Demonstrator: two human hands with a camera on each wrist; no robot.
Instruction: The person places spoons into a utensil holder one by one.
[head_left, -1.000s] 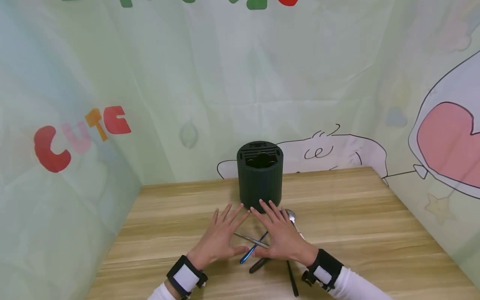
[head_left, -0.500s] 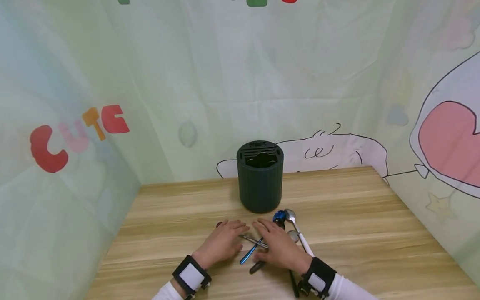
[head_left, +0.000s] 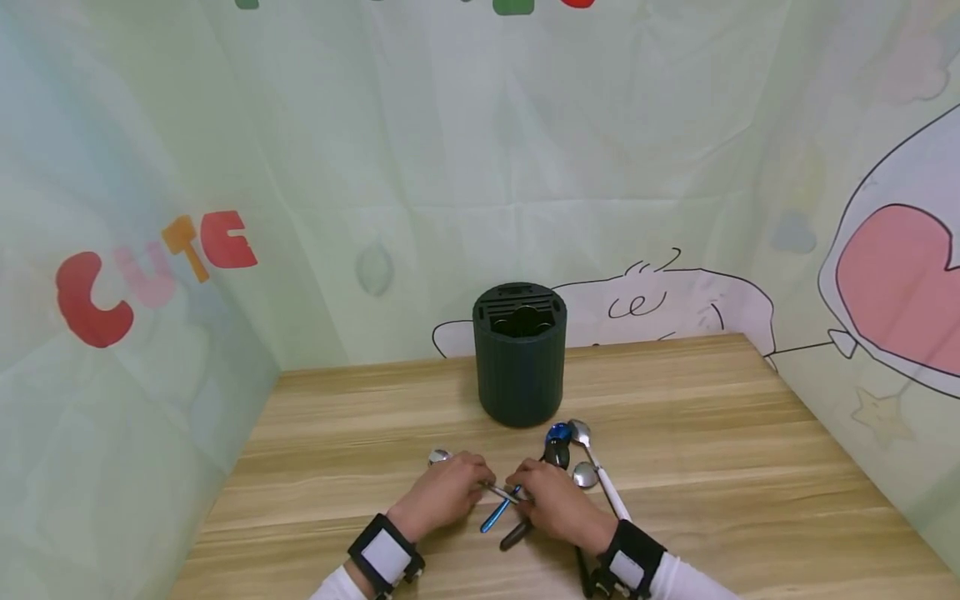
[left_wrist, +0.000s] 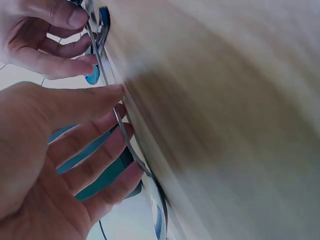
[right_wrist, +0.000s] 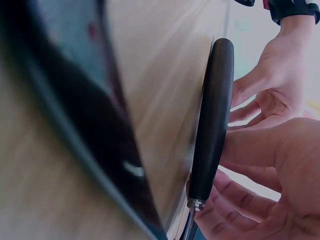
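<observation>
A silver spoon lies aslant over the pile, its bowl [head_left: 438, 456] to the left. My left hand [head_left: 442, 493] pinches its handle [left_wrist: 119, 117] between thumb and fingertips. My right hand [head_left: 562, 504] bends its fingers round the same handle nearer its end. Under the silver handle crosses a blue spoon [head_left: 495, 515]. Beside my right hand lies a dark wooden-looking handle [right_wrist: 212, 120] with a metal neck. Past that hand show a black utensil head [head_left: 557, 452], a round silver bowl [head_left: 585, 475] and a white-handled spoon [head_left: 615, 493]. My right hand covers their middle parts.
A dark green ridged utensil holder [head_left: 521, 379] with an open top compartment stands behind the pile. The wooden table [head_left: 360, 425] reaches back to a printed cloth [head_left: 420, 183]. A black handle [head_left: 582, 571] lies beside my right wrist.
Both hands have come down from a spread-finger pose over the pile. Their fingers have curled in onto the silver spoon's handle. The green holder stays put.
</observation>
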